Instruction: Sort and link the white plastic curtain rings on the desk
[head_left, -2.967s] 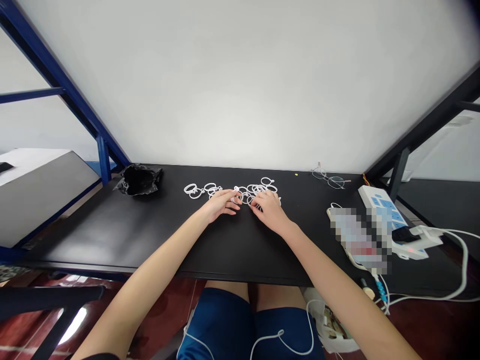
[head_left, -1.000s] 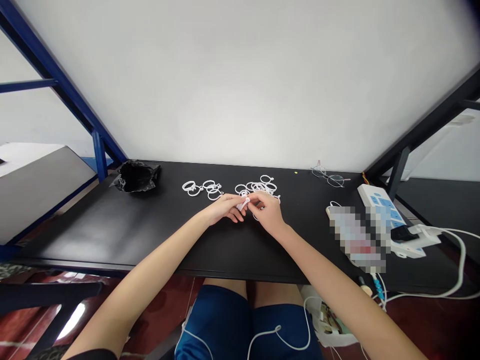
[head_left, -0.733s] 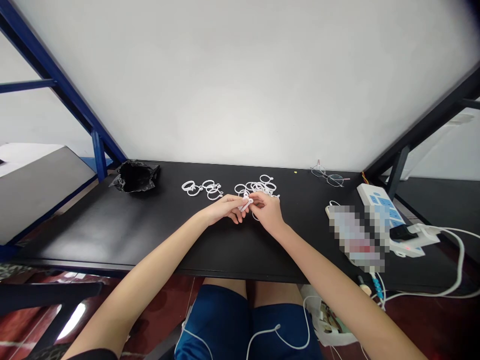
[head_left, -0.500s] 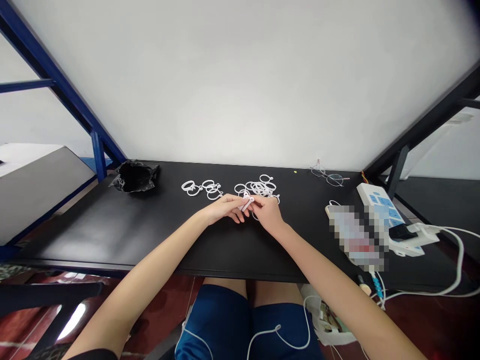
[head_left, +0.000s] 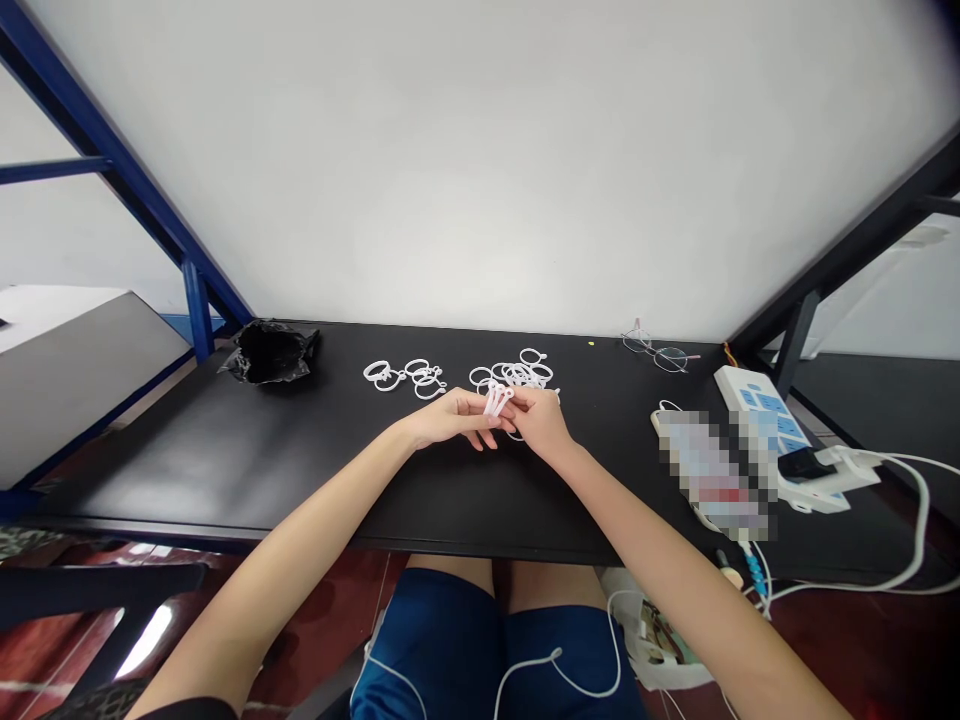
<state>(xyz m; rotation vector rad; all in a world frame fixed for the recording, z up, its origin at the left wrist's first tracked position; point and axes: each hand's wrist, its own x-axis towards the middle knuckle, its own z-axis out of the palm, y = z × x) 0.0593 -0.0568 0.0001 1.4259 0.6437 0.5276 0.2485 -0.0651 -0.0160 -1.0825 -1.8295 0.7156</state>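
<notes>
- Rings [head_left: 498, 399], a few white ones, fanned out in front of you over the surface [head_left: 337, 450].
- Your left grip [head_left: 452, 416]: clasping their lower ends, thumb across the front.
- Your right grip [head_left: 542, 419]: touching the fan's right side; cannot tell if pinching one.
- Pile of loose rings [head_left: 517, 374] just beyond; smaller cluster [head_left: 427, 378] farther left.
- Crumpled black bag [head_left: 300, 367], far left.

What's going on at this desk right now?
A person's left hand pinches a small fan of slim white pieces with round eyelets, with the right hand at its edge. A loose pile of thin white rings lies just beyond on the smooth black tabletop; smaller ring clusters lie to the left.
</notes>
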